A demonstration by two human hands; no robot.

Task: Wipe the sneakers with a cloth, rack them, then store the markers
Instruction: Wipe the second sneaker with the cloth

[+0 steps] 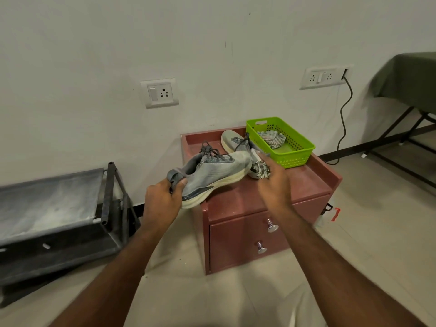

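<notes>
My left hand (162,201) grips the heel of a grey sneaker (217,173) and holds it in the air over the left edge of the reddish cabinet (271,192). At the sneaker's toe, my right hand (274,182) clutches a bunched pale cloth (262,171). A second grey sneaker (236,141) lies on the cabinet top behind the first. The dark shoe rack (52,208) stands on the floor at the left. No markers are visible.
A green plastic basket (295,149) with a striped cloth (271,138) in it sits at the cabinet's back right. The cabinet has two drawers with metal knobs (271,226). A black cable (344,119) hangs from a wall socket. At the far right stands a green-covered table (410,76).
</notes>
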